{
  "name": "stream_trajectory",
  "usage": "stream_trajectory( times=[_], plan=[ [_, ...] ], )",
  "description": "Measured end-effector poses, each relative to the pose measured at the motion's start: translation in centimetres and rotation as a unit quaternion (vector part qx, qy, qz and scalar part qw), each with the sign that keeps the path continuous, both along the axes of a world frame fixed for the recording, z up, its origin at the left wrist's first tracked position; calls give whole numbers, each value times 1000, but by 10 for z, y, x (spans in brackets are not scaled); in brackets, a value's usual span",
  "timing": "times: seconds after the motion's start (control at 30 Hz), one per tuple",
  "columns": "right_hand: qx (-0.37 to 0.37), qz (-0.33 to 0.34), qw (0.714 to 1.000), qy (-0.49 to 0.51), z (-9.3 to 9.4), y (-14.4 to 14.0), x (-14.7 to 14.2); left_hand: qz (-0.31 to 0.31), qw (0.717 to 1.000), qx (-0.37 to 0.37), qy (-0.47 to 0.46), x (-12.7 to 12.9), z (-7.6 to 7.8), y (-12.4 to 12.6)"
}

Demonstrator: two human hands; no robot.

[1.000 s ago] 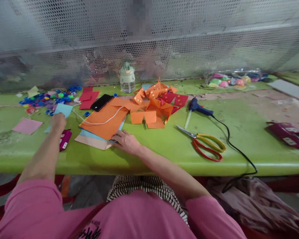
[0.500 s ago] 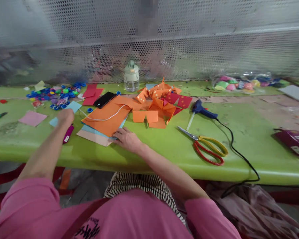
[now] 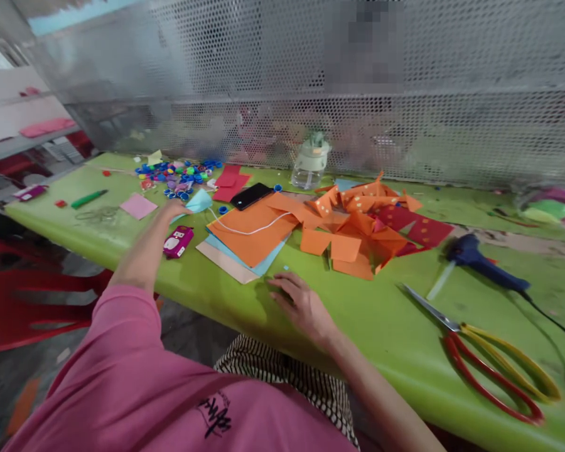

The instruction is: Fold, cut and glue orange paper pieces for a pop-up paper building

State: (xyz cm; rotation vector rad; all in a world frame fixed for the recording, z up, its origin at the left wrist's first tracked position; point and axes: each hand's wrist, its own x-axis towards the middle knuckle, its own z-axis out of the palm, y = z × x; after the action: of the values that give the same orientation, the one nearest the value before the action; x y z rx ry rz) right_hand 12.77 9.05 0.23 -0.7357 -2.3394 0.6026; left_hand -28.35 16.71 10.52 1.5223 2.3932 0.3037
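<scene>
At the left, my left hand [image 3: 170, 213] reaches out to a piece of light blue paper [image 3: 199, 201], its fingers closed at the paper's near edge and partly hidden. A magenta device [image 3: 177, 242] lies just below that hand. My right hand [image 3: 304, 306] hovers near the front edge with its fingers apart and loosely bent, holding nothing. To its left is a stack of paper, with an orange sheet [image 3: 252, 235] on top and light blue and pale pink sheets [image 3: 228, 263] beneath. A white cord [image 3: 245, 231] crosses the orange sheet.
Behind the stack lie a black phone [image 3: 251, 196] and small blue caps [image 3: 183, 176]. Cut orange paper [image 3: 353, 245] spreads across the middle, before a water bottle [image 3: 311, 164]. Scissors [image 3: 489, 358] and a glue gun [image 3: 489, 260] are at right. A green pen [image 3: 89, 199] lies far left.
The view has swung left. My right hand has come off the paper stack and moved back toward the table's front edge. My left hand stays at the light blue paper, which now shows bent.
</scene>
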Motion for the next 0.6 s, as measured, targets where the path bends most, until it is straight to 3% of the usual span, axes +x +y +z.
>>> stream_trajectory(
  times=[0.1, 0.23, 0.3, 0.43, 0.5, 0.6],
  plan=[
    [-57, -4, 998, 29, 11, 1, 3, -9, 999, 35, 28, 22, 13, -3],
    [-152, -73, 983, 75, 37, 2, 13, -152, 985, 75, -15, 94, 17, -27],
    [-187, -106, 972, 95, 47, 2, 21, -291, 952, 84, -35, 142, 12, -44],
    [-217, -150, 962, 69, 55, 1, 40, -407, 913, 11, 26, 221, -6, -69],
    [-192, -202, 960, 36, 54, 1, 50, -439, 898, 6, 18, 241, -15, -70],
    [-169, -259, 951, 3, 51, 4, 64, -441, 896, 9, -54, 247, -23, -62]
  ],
)
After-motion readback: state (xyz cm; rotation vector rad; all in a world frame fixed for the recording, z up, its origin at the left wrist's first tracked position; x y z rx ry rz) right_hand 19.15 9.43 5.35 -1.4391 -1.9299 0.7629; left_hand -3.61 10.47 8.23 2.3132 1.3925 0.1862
